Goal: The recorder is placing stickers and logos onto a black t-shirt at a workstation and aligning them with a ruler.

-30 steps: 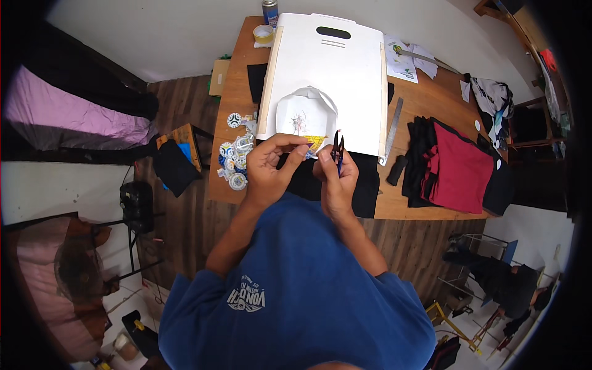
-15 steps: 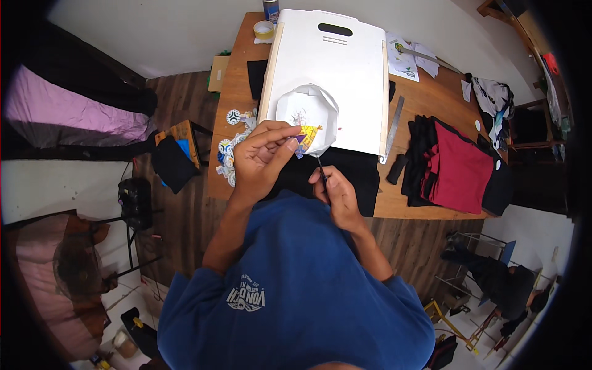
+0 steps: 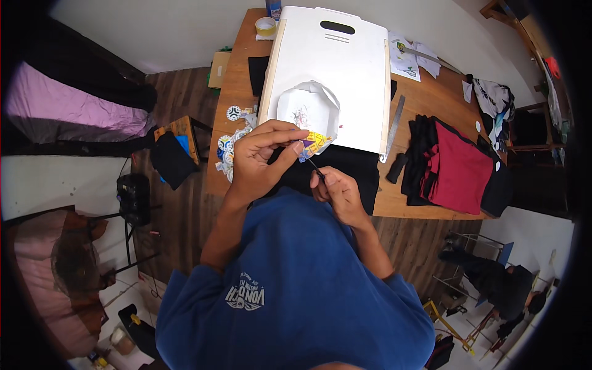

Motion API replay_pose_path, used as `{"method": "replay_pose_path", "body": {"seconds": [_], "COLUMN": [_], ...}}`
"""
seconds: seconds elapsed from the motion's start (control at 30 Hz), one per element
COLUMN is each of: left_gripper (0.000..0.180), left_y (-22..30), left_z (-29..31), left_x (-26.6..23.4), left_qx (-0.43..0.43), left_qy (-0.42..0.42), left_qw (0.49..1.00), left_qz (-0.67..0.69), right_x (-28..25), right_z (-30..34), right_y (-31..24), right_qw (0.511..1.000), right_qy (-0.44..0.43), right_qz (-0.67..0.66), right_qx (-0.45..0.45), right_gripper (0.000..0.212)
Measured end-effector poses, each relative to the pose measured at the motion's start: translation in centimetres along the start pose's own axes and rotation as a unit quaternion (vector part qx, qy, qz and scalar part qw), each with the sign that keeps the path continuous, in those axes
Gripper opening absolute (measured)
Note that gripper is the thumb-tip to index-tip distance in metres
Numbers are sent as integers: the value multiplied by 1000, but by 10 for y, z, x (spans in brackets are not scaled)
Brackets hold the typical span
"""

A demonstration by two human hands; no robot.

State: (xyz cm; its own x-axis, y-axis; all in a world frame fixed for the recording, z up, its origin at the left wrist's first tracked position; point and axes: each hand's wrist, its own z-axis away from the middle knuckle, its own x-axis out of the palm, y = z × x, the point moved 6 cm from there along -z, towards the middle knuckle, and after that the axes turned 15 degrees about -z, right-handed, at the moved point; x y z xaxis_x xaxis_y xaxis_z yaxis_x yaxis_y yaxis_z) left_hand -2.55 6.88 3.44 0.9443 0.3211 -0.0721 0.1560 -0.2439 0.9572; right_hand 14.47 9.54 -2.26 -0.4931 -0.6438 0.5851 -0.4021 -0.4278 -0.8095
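My left hand [image 3: 264,159] pinches a small yellow, purple and blue patterned patch [image 3: 319,139] between thumb and fingers, over the near edge of a white many-sided paper tray [image 3: 332,102]. Small coloured scraps lie inside that tray. In my closed right hand [image 3: 343,192] is a thin dark pointed tool [image 3: 316,169]; its exact kind is too small to make out. The tool's tip reaches up to the lower edge of the patch. Black cloth [image 3: 361,176] lies under both hands at the table's near edge.
The tray rests on a white board [image 3: 364,74] with a handle slot. Round printed cutouts [image 3: 227,145] are piled to the left. Right of the board lie a metal ruler [image 3: 396,123] and stacked black and red cloth [image 3: 459,166]. A tape roll [image 3: 266,26] sits at the far left.
The tool in my right hand has tilted toward the left, its tip now at the patch's lower edge. My left hand has turned the patch slightly and moved it a little lower.
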Motion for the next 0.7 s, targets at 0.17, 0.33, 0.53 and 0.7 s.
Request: {"method": "replay_pose_path", "body": {"seconds": [0.17, 0.33, 0.53, 0.7], "left_gripper": [25, 25, 26, 24], "left_y": [0, 2, 3, 2], "left_z": [-1, -2, -1, -1], "left_x": [1, 3, 1, 1], "left_qx": [7, 4, 0, -1], "left_qy": [2, -1, -1, -8], "left_qw": [1000, 1000, 1000, 1000], "left_qz": [0, -6, -21, -27], "right_x": [1, 0, 1, 2], "right_z": [0, -1, -2, -2], "right_y": [-1, -1, -1, -1], "right_qw": [1000, 1000, 1000, 1000], "right_qy": [-4, -2, -2, -1], "right_qz": [-16, -26, -17, -15], "right_qx": [-3, -5, -8, -10], "right_gripper": [42, 42, 42, 41]}}
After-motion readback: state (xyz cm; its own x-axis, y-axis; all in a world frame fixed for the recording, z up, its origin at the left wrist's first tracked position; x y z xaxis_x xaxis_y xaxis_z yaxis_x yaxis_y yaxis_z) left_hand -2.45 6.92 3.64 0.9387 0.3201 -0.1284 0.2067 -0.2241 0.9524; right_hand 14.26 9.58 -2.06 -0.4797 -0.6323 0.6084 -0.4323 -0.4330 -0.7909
